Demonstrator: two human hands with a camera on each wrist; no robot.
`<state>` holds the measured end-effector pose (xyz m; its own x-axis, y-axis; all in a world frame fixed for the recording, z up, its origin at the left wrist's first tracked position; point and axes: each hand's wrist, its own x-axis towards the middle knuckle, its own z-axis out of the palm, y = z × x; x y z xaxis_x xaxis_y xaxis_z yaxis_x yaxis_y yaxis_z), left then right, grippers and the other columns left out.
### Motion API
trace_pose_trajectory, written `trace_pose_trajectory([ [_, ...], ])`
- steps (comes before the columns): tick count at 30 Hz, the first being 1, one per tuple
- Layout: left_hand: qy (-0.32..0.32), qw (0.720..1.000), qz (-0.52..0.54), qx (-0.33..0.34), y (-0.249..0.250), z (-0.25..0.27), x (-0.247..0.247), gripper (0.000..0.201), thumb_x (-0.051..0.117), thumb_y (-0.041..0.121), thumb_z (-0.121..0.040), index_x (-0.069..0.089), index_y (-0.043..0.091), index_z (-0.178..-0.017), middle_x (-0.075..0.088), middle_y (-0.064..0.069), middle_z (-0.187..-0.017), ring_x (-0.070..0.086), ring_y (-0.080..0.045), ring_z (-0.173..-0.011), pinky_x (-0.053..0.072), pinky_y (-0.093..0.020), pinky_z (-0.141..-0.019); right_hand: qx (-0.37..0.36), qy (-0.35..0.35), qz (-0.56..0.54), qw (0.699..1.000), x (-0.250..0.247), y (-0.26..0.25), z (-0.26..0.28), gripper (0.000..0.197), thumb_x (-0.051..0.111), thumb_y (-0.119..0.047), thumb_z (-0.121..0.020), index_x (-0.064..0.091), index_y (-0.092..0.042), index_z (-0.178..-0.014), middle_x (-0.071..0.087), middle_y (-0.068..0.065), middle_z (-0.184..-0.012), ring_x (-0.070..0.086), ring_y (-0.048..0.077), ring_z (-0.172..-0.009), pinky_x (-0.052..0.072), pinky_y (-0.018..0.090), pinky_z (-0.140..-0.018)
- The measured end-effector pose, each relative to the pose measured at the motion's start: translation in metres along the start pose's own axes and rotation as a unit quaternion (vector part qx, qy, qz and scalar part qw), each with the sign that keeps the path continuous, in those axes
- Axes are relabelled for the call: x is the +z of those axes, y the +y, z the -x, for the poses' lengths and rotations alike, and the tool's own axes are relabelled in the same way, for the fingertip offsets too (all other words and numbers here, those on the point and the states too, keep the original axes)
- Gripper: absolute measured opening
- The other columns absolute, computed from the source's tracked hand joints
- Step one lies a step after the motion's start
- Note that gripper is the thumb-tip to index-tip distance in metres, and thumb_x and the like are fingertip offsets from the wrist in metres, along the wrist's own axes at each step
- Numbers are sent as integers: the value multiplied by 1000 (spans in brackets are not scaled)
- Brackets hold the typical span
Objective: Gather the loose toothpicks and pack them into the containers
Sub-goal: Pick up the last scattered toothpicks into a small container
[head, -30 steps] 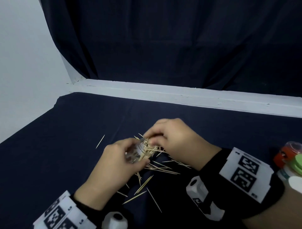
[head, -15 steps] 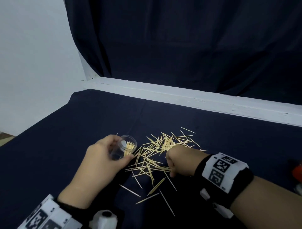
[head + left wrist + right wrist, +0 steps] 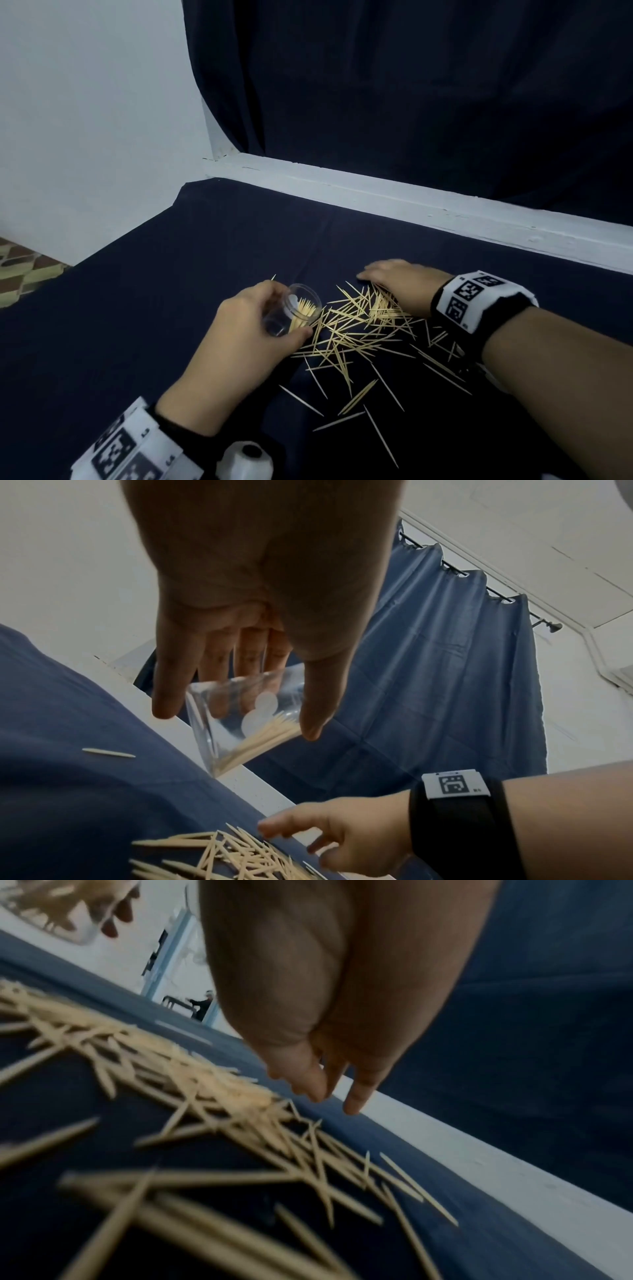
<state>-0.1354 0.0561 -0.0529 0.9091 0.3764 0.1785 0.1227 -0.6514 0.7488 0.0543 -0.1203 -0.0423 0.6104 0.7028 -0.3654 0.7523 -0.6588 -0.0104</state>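
Reaching past the toothpick pile since a half-second ago, right hand fingers spread; left hand grips container; next sweep pending.

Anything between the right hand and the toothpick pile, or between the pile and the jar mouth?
Nothing visible. The right hand lies open at the far edge of the loose toothpicks. The clear container, gripped tilted in the left hand, has its open mouth facing the pile, with no lid on it.

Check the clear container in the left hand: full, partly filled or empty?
Partly filled. The clear container, gripped by the left hand, holds one small bundle of toothpicks; most of its inside is see-through.
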Motion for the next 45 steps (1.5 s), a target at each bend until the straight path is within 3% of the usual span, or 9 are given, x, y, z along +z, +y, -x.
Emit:
trace_pose_trajectory([
  [3,0,1000,1,3,-1,0,0,33,83,34,-65,62,34,-90,65,16,-90,61,4,-83,45,-7,-68,2,1,-25,1000,18,7,-7,73,50,7,-86,27,-30,-145,26,-5,-146,28,19,-134,34,33,-105],
  [8,9,1000,0,-2,-2,0,1,35,84,34,-64,62,35,-91,66,15,-91,62,3,-84,45,-8,-69,29,18,-69,997,26,7,-7,39,52,-2,-89,47,-24,-121,41,-2,-120,47,15,-101,38,25,-83],
  [13,17,1000,-12,-3,-1,1,1,37,84,34,-63,63,35,-93,66,15,-91,61,4,-84,41,-3,-66,18,7,-94,995,25,18,1,20,55,-13,-92,60,-25,-106,44,-9,-104,52,14,-98,44,27,-87],
  [17,17,1000,-17,2,1,2,2,36,84,34,-63,62,35,-91,66,15,-90,61,4,-82,40,-2,-65,4,34,-111,993,25,25,5,32,53,-27,-96,53,-23,-128,43,-6,-122,46,14,-117,38,29,-100],
  [21,13,1000,-15,2,3,3,3,36,84,34,-63,61,35,-90,66,15,-88,60,5,-81,42,-4,-65,-22,4,-93,995,34,15,15,78,76,-55,-68,41,-28,-132,36,-11,-122,41,9,-116,41,34,-101],
  [29,3,1000,-31,3,4,1,3,35,84,36,-64,60,36,-89,65,15,-89,60,4,-82,41,-3,-65,-15,36,-79,996,46,6,19,37,67,-35,-84,49,-23,-114,44,-5,-112,43,13,-112,36,27,-94],
  [33,-5,999,-36,3,4,0,5,36,84,35,-65,61,34,-93,65,13,-90,60,4,-83,43,-5,-68,-7,28,-69,997,51,2,22,14,54,-33,-94,44,-26,-101,41,-6,-102,47,19,-111,39,34,-96],
  [39,-22,998,-50,9,7,-3,7,36,83,32,-67,60,33,-94,63,12,-89,59,6,-81,41,-3,-66,12,56,64,996,54,-13,28,27,34,-26,-102,43,-10,-121,45,9,-124,46,25,-116,32,35,-98],
  [45,-53,996,-72,4,9,-6,12,36,82,35,-68,59,35,-96,61,13,-93,59,3,-81,43,-6,-63,47,49,79,995,57,-26,30,31,29,-5,-94,41,-6,-123,45,13,-125,46,27,-115,31,38,-99],
])
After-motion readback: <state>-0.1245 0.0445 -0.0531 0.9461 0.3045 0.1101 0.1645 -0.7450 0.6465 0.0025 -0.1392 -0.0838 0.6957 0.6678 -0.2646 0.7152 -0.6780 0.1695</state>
